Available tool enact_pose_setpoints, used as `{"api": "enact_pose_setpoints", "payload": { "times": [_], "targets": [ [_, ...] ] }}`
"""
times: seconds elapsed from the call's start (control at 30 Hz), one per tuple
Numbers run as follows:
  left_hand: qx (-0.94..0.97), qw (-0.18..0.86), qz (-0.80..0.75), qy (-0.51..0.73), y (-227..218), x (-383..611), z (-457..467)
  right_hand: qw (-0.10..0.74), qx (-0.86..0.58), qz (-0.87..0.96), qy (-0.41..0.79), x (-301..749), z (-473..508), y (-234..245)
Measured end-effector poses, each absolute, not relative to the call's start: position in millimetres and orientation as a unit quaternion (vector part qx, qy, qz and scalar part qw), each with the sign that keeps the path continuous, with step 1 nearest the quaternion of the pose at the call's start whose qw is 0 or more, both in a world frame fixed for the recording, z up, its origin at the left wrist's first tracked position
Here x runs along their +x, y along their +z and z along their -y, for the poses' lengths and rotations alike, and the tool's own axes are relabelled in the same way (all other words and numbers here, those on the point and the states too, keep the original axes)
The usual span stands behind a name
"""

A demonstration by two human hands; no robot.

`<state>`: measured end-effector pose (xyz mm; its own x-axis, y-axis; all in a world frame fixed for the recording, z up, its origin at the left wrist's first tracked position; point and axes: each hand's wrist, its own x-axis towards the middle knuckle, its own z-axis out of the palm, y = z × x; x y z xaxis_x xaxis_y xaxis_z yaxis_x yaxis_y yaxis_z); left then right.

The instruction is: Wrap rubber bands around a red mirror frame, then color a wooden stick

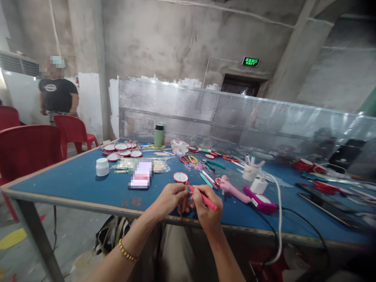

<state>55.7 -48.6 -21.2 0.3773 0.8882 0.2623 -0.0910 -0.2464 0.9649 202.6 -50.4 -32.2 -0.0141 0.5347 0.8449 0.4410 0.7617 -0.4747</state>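
Note:
My right hand [207,205] is closed around a pinkish-red marker pen [209,201], its tip pointing left towards my other hand. My left hand [172,197] is closed close beside that tip, at the table's front edge; whatever lies between its fingers is too small and covered to make out. Just beyond both hands lies a small round white disc with a red rim [180,177], like a little drum. Several pens [208,180] in teal, white and pink lie to its right, near a pink glue gun [233,190].
The blue table [79,188] also carries a phone [141,175], a white jar [102,167], red-rimmed discs [122,147], a green bottle [158,136], pliers [188,159] and a pen cup [250,171]. Cables [279,219] hang over the right front edge. A person [58,94] stands beyond red chairs [32,147].

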Motion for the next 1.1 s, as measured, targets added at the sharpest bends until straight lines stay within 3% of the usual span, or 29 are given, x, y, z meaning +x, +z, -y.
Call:
{"api": "enact_pose_setpoints", "payload": {
  "times": [1.1],
  "targets": [
    [0.64, 0.529, -0.313, 0.461, -22.2, 55.0, 48.8, 0.615, -0.338, 0.71, 0.062, 202.4, 49.6, -32.3]
  ]
}}
